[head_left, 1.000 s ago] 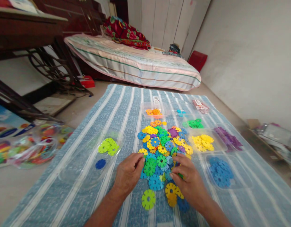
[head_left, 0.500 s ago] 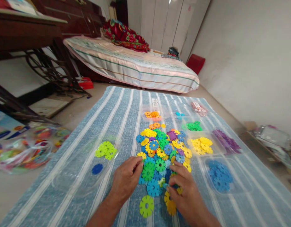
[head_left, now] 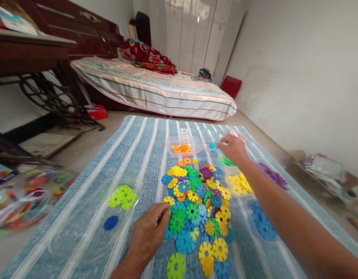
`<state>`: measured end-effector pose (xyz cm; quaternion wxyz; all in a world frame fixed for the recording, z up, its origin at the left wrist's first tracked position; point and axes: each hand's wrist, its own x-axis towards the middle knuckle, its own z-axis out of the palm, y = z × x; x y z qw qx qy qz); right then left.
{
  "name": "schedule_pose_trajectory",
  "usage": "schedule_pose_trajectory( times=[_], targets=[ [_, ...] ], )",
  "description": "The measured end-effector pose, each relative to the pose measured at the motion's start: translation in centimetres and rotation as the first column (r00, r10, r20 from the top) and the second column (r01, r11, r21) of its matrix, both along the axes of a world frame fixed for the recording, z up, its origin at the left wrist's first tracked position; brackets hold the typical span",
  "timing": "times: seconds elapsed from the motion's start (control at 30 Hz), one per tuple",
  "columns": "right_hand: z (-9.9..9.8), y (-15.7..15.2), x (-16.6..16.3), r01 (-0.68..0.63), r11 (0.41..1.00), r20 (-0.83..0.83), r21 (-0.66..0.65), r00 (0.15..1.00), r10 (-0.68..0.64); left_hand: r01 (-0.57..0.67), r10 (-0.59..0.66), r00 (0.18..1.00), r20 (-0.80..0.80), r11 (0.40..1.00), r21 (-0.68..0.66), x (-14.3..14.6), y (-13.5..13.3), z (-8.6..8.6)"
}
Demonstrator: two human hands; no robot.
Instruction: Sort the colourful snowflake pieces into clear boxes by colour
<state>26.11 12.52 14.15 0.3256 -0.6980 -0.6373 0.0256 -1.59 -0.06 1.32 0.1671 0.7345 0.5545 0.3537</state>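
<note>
A heap of notched plastic snowflake discs [head_left: 192, 211] in yellow, green, blue, orange and purple lies on the striped cloth. My left hand [head_left: 151, 228] rests at the heap's left edge, thumb and fingers curled together; whatever they may hold is hidden. Far across the cloth, my right hand [head_left: 233, 149] is closed in a pinch at a clear tray with light blue discs [head_left: 213, 145]. A light blue disc seems to be at its fingertips, partly hidden. Close below that hand are green discs [head_left: 228, 161], in part covered by the forearm.
Clear trays hold orange discs [head_left: 181, 148], yellow discs [head_left: 240, 183], blue discs [head_left: 263, 221] and purple discs [head_left: 272, 175]. At left, another holds lime discs [head_left: 123, 197] and one dark blue disc [head_left: 111, 223]. A bed [head_left: 155, 89] stands beyond the cloth.
My right hand has moved from the near right side of the heap, holding a light blue disc, to the far light blue tray. My left hand stays by the heap. The view has shifted slightly.
</note>
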Motion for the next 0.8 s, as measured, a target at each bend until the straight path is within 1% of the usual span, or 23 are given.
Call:
schedule_pose_trajectory(
  times=[0.07,0.1,0.13,0.17,0.23,0.27,0.33,0.43,0.5,0.6,0.67,0.8],
  targets=[
    [0.6,0.8,0.3,0.045,0.998,0.027,0.036,0.999,-0.046,0.003,-0.003,1.000,-0.009,1.000,-0.004,0.0,0.0,0.0],
    [0.5,0.4,0.1,0.023,0.999,0.045,0.042,0.999,-0.025,0.007,-0.008,1.000,-0.011,1.000,-0.006,0.0,0.0,0.1],
    [0.2,-0.6,-0.3,-0.034,0.999,0.059,0.036,0.998,0.031,0.013,-0.013,1.000,-0.011,1.000,-0.008,0.0,0.0,0.1],
    [-0.4,-2.0,-0.9,-0.116,0.993,0.063,0.019,0.991,0.114,0.020,-0.021,1.000,-0.010,1.000,-0.009,0.0,-0.1,0.0],
    [-2.2,-5.4,-2.3,-0.303,0.953,0.033,-0.031,0.952,0.304,0.029,-0.029,1.000,-0.008,1.000,-0.007,0.1,-0.1,0.0],
    [-3.3,-7.1,-3.0,-0.372,0.927,0.013,-0.047,0.928,0.373,0.033,-0.033,0.999,-0.006,0.999,-0.007,0.1,-0.1,0.0],
    [-5.5,-10.3,-4.4,-0.449,0.891,0.016,-0.067,0.893,0.451,0.036,-0.036,0.999,-0.005,0.999,-0.010,0.1,-0.2,0.0],
    [-8.2,-13.5,-5.9,-0.457,0.887,0.099,-0.072,0.881,0.462,0.033,-0.034,0.999,-0.004,0.999,-0.021,0.2,-0.3,0.0],
    [-9.3,-14.6,-6.6,-0.438,0.896,0.164,-0.076,0.881,0.444,0.031,-0.031,1.000,-0.005,0.999,-0.026,0.3,-0.3,0.0],
    [-10.1,-15.3,-7.4,-0.411,0.907,0.241,-0.091,0.875,0.420,0.024,-0.024,1.000,-0.003,0.999,-0.022,0.3,-0.3,0.1],
    [-10.6,-15.4,-7.8,-0.408,0.910,0.273,-0.079,0.869,0.413,0.020,-0.020,1.000,-0.001,1.000,-0.017,0.2,-0.2,0.1],
    [-11.5,-15.9,-8.4,-0.414,0.910,0.281,0.011,0.875,0.395,0.010,-0.010,1.000,-0.002,1.000,-0.012,0.1,0.1,0.0]
  ],
)
